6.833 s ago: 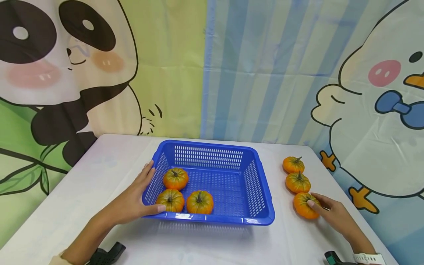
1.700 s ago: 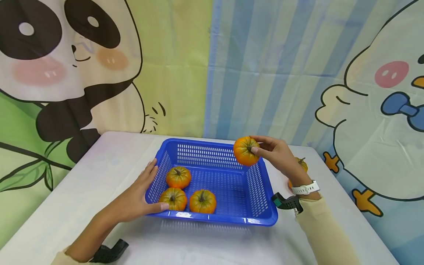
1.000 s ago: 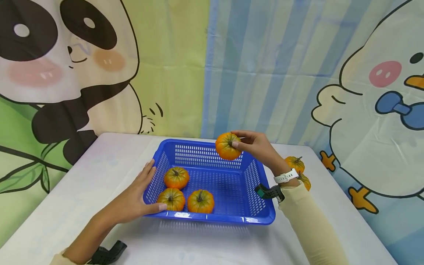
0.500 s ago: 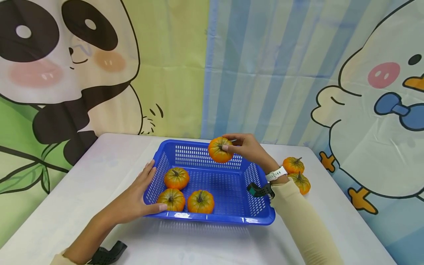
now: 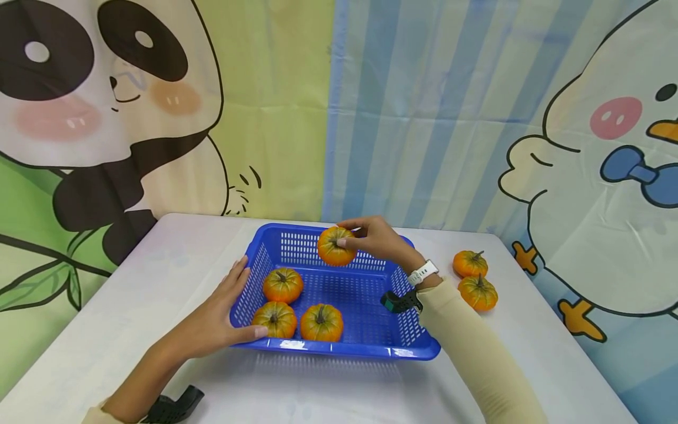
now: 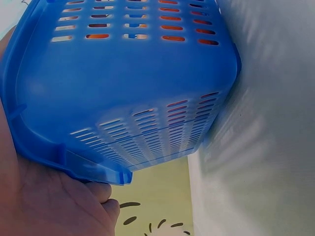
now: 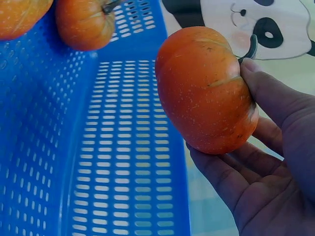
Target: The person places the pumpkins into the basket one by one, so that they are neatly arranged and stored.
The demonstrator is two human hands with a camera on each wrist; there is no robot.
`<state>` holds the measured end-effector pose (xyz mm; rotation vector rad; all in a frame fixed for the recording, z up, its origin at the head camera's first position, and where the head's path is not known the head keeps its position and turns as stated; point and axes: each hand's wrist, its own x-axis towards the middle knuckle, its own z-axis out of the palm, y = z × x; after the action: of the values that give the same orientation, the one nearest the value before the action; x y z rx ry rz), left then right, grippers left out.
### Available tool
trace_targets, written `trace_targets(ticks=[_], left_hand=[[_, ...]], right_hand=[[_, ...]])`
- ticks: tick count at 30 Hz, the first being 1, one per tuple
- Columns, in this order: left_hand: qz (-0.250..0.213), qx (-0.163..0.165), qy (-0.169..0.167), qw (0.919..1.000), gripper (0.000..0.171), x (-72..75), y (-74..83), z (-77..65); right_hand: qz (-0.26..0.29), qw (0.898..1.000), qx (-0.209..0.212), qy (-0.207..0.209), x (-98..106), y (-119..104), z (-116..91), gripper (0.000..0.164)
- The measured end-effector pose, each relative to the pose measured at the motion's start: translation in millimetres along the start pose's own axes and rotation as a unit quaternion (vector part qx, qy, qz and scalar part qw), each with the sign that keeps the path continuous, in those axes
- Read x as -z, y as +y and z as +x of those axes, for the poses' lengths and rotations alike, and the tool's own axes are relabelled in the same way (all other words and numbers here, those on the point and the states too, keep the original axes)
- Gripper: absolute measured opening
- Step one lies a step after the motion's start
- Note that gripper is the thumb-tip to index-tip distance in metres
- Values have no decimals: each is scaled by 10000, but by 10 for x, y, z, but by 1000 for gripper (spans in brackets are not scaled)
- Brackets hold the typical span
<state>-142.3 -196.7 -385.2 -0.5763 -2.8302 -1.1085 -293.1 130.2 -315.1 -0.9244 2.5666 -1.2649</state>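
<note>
In the head view, a blue plastic basket (image 5: 349, 306) with slotted walls stands on the table. My left hand (image 5: 209, 321) holds its near left corner, thumb over the front rim and fingers along the left side. In the left wrist view, the palm (image 6: 54, 201) lies under the rim. My right hand (image 5: 378, 238) pinches a small orange pumpkin (image 5: 336, 246) above the far part of the basket, thumb beside the stem. Three more pumpkins sit inside: one farther back (image 5: 283, 285), a front-left pumpkin (image 5: 274, 320) and a front-middle pumpkin (image 5: 321, 323).
Two further pumpkins rest on the white table (image 5: 132, 294) right of the basket: a rear pumpkin (image 5: 469, 264) and a nearer pumpkin (image 5: 478, 293), close together. Behind the table hangs a printed curtain (image 5: 402, 118) with a panda and a white bird.
My right hand took the nearest pumpkin from the row on the right and carried it left over the basket. Lately it has moved farther left and slightly down. My left hand stays put.
</note>
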Motion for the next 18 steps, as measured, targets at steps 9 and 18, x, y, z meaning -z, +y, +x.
trace_targets(ticks=[9, 18], left_hand=[[23, 16, -26, 10000, 113, 3, 17, 13], [22, 58, -26, 10000, 112, 0, 11, 12]], right_hand=[[-193, 9981, -80, -573, -171, 14, 63, 45], [-540, 9964, -362, -552, -266, 80, 103, 43]])
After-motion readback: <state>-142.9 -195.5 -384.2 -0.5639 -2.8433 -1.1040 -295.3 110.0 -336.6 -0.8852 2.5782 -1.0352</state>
